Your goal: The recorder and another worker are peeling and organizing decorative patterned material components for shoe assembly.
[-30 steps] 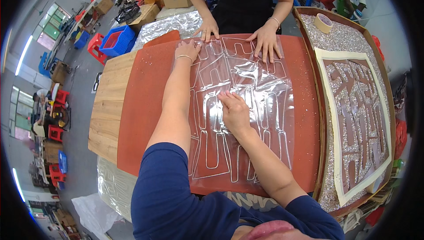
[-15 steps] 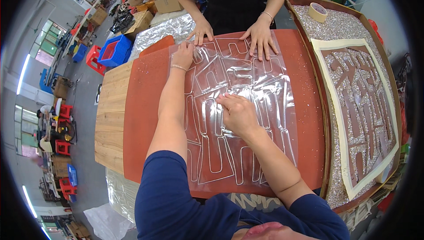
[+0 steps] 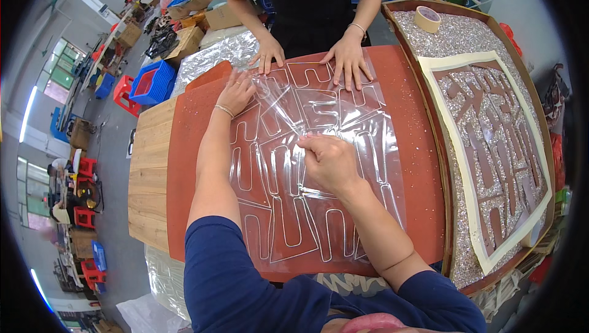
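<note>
A large clear plastic sheet (image 3: 288, 222) printed with white outlines of pattern shapes lies on a reddish-brown board (image 3: 417, 149). My left hand (image 3: 236, 92) rests at the sheet's far left corner, fingers apart and slightly blurred. Over the middle of the sheet, my right hand (image 3: 331, 160) is closed in a pinch. Creases in the film run from near my left hand to the right fingertips, which seem to grip a fold of it. Across from me, a co-worker's two hands (image 3: 346, 60) press flat on the sheet's far edge.
On the right, a tray of glitter (image 3: 448, 42) holds a cream-framed stencil (image 3: 423, 81) with cut-outs and a roll of tape (image 3: 427, 19). A wooden board (image 3: 147, 179) extends at left. Beyond are blue crates (image 3: 153, 81) and a red stool (image 3: 126, 95).
My left hand has shifted left and slightly nearer, and the sheet's far left corner now looks more creased. My right hand's fingers have curled into a pinch. The whole view has shifted slightly.
</note>
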The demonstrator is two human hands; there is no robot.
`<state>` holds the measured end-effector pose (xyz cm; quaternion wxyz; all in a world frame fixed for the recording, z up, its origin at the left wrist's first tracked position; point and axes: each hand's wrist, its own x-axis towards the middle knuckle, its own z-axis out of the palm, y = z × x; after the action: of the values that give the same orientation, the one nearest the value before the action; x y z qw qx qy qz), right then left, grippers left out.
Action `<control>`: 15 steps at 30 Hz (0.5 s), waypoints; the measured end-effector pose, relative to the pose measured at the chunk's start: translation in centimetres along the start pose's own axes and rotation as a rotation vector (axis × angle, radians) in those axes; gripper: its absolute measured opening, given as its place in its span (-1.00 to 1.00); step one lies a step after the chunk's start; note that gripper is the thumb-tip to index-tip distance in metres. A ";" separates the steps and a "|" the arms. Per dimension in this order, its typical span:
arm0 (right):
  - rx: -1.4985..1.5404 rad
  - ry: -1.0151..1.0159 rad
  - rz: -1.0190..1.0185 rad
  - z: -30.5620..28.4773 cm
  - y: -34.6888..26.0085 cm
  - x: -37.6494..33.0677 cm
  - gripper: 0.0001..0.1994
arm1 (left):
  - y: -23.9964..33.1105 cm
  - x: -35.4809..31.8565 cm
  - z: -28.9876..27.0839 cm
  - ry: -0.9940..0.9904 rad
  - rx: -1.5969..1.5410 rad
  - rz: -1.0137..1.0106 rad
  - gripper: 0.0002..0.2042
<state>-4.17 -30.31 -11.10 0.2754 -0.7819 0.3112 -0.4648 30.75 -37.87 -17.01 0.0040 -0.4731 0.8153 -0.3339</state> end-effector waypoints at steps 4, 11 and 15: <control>-0.072 -0.019 -0.030 -0.2 0.2 -0.3 -0.84 | 1.1 0.4 -0.6 -0.062 0.077 -0.084 -0.90; -0.049 -0.037 -0.088 -0.4 -0.1 -0.2 -0.85 | 0.1 -0.6 1.9 0.049 -0.083 -0.322 -0.84; -0.039 -0.006 -0.052 -1.7 -0.7 0.2 -0.84 | -1.9 2.0 -1.0 0.080 0.042 -0.003 -0.85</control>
<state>-5.42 -30.19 -9.78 0.2489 -0.7962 0.2987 -0.4635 30.80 -39.53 -14.52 -0.0191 -0.4602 0.8069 -0.3698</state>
